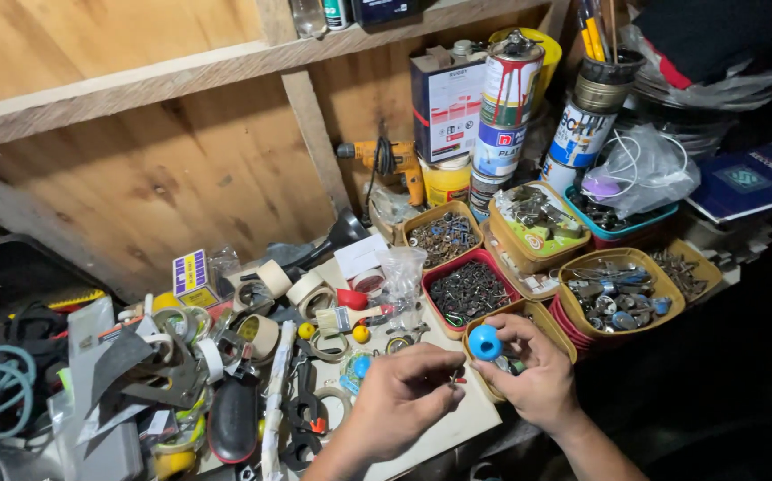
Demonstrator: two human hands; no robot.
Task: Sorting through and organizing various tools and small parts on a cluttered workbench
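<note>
My right hand [536,374] holds a small round blue knob-like piece [485,342] between thumb and fingers, above a yellow tray [548,321] at the table's front edge. My left hand [401,397] sits just to its left, fingers curled, pinching a small dark item at its fingertips near the blue piece; what it is cannot be made out. Both hands hover over a pale board [457,419] on the cluttered workbench.
Several trays of screws and metal parts stand behind the hands: a red one [433,278], brown ones [619,296]. Paint cans [503,107] and a yellow drill [388,160] stand at the back. Tape rolls [272,276], a paintbrush [343,318] and tools crowd the left side.
</note>
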